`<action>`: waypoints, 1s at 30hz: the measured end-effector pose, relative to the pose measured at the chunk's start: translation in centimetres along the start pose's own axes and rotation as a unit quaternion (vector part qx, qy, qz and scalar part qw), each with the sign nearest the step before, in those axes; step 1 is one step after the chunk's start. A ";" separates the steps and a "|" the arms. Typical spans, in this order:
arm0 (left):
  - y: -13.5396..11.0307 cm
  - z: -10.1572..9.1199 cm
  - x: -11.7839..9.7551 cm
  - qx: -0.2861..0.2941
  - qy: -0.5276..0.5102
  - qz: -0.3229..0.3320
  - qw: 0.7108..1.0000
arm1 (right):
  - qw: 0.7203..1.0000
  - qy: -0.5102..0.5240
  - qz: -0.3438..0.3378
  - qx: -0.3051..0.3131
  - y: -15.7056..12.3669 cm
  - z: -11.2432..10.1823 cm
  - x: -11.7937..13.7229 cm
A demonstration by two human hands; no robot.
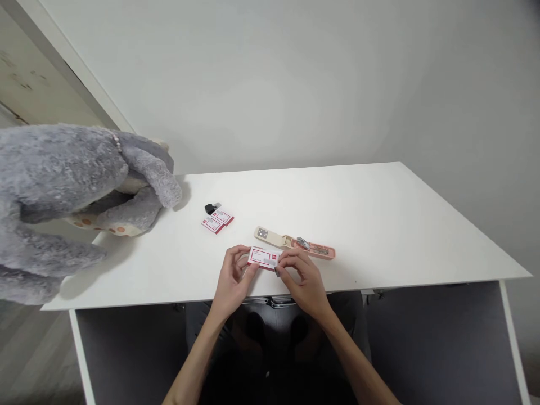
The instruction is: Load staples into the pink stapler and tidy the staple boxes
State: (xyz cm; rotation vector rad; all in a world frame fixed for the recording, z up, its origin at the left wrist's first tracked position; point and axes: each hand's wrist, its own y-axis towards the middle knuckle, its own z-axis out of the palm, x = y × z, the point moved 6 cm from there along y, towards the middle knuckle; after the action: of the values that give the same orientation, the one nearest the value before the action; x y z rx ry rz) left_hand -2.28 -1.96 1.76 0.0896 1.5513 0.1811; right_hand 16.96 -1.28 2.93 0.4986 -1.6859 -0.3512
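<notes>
My left hand [233, 279] and my right hand [304, 279] together hold a small white and red box [264, 257] just above the near edge of the white table [379, 225]. Both hands pinch it, one at each end, fingers curled. Right behind the box lies a stapler [295, 243] swung open flat, with a cream upper arm and a pink base. Further left on the table lie two more white and red boxes [217, 220] side by side, with a small black object [212, 207] touching them at the back.
A large grey plush toy [76, 191] lies over the table's left end, its paw reaching toward the small boxes. A white wall stands behind the table. My dark-clothed lap shows below the table's front edge.
</notes>
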 end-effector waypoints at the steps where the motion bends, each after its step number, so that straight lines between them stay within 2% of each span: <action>1: 0.0 0.0 0.0 0.003 -0.002 -0.003 1.000 | 1.000 0.003 -0.002 0.003 0.0 0.0 -0.1; 11: 0.2 -0.5 0.3 -0.031 -0.024 -0.011 0.999 | 0.998 0.049 0.027 0.025 -0.1 0.2 -0.6; 18: 0.3 -0.4 0.3 0.001 -0.012 -0.026 1.000 | 0.993 0.092 0.047 0.050 -0.1 0.6 -0.8; 21: 0.4 -1.0 0.1 -0.011 -0.002 -0.026 1.000 | 0.994 0.089 0.048 0.049 0.0 0.5 -0.7; 24: 0.6 -3.3 0.2 -0.071 0.034 -0.030 0.996 | 0.993 0.083 0.058 0.053 0.2 0.5 -0.5; 30: 1.7 -10.9 -0.1 -0.215 0.174 -0.017 0.961 | 0.991 0.081 0.076 0.077 0.1 0.9 -0.6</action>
State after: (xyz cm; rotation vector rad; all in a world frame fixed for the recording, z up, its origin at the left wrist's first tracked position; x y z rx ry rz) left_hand -13.29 -0.94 1.98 -0.3273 1.8264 0.5249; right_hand 16.15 -0.95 2.31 0.4955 -1.5881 -0.0673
